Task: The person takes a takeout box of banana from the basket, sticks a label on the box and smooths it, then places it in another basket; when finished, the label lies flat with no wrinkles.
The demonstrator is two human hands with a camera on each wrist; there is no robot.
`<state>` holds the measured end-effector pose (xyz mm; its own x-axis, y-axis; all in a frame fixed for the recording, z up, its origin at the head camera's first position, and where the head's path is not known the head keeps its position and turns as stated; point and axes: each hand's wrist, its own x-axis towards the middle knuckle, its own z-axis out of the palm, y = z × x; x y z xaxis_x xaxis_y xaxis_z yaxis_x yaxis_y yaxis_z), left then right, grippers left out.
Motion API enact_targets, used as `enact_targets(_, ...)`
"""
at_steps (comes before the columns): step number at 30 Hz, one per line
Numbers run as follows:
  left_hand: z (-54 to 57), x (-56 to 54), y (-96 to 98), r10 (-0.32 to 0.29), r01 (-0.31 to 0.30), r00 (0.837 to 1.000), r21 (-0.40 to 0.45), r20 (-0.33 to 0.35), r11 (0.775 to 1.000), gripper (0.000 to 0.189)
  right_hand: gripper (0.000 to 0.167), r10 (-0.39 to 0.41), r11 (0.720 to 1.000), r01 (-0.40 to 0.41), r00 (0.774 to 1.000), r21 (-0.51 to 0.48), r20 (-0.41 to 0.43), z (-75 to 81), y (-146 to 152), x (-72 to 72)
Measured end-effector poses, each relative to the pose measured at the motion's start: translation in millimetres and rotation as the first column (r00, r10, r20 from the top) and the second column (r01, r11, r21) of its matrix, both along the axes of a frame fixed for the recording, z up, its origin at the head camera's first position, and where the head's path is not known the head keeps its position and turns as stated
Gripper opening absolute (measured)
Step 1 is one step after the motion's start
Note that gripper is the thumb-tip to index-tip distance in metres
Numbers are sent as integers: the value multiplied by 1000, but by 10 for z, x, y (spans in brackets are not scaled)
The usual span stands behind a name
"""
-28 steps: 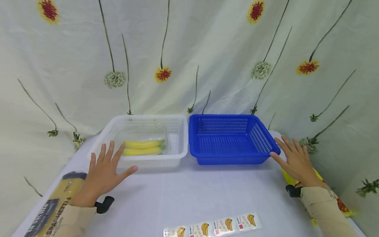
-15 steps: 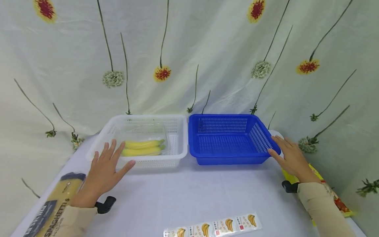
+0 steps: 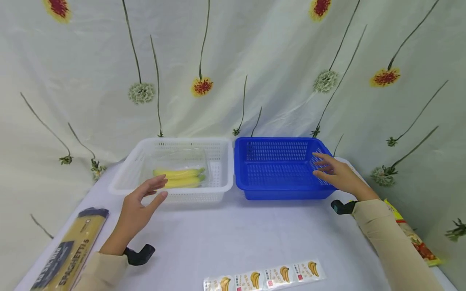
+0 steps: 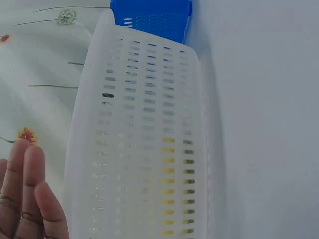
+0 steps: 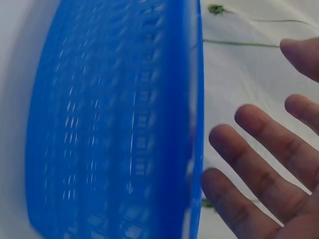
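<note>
My left hand (image 3: 140,208) hovers by the near left edge of the white basket (image 3: 196,193), fingers relaxed and thumb apart, holding nothing. Inside that basket lies a clear plastic pack (image 3: 182,157) with long yellow produce (image 3: 180,182) that has green ends. My right hand (image 3: 340,176) is over the right side of the blue basket (image 3: 284,195), its fingers loosely spread and nothing in them. In the right wrist view the fingers (image 5: 234,144) appear beside the basket's rim; whether they touch it I cannot tell.
A spaghetti pack (image 3: 73,250) lies at the left of the white-covered table (image 3: 174,258). At the front is a strip of sachets with banana pictures (image 3: 263,278). A yellow and red bag (image 3: 415,238) lies at the right, partly behind my right arm. A flowered curtain hangs behind.
The spread fingers of both hands have come closer together. My right hand has moved left and up over the blue basket's side; my left hand has turned and shifted slightly right. The view tilted slightly.
</note>
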<state>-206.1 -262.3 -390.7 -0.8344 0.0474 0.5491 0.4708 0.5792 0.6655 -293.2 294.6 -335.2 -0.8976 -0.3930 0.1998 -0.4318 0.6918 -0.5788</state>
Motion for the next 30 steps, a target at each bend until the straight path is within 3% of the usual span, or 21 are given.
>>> enact_targets(2,-26,-23,1,-70,63,997,137,43,989,42,66,42,998,-40,998,-47,53,39,-98,-45)
enact_targets(4,-62,-48,-11,-140,109,985,258,105,960,41,65,82,994,-74,992,-80,99,70,-195,-100)
enact_targets(6,-102,-69,-20,-185,120,969,343,163,932,42,65,112,989,-95,981,-111,160,93,-283,-154)
enact_targets(9,-165,-94,-30,-201,90,949,401,244,912,42,65,162,977,-120,956,-178,245,123,-413,-242)
enact_targets(14,-243,-133,-50,-126,-10,929,364,349,932,58,66,227,949,-131,915,-287,334,151,-640,-382)
enact_targets(19,-286,-184,-92,-42,-84,914,291,402,953,62,65,248,935,-112,883,-335,398,162,-889,-490)
enact_targets(30,-299,-296,-118,11,-172,914,365,405,915,48,58,313,912,-138,844,-387,435,208,-1423,-661)
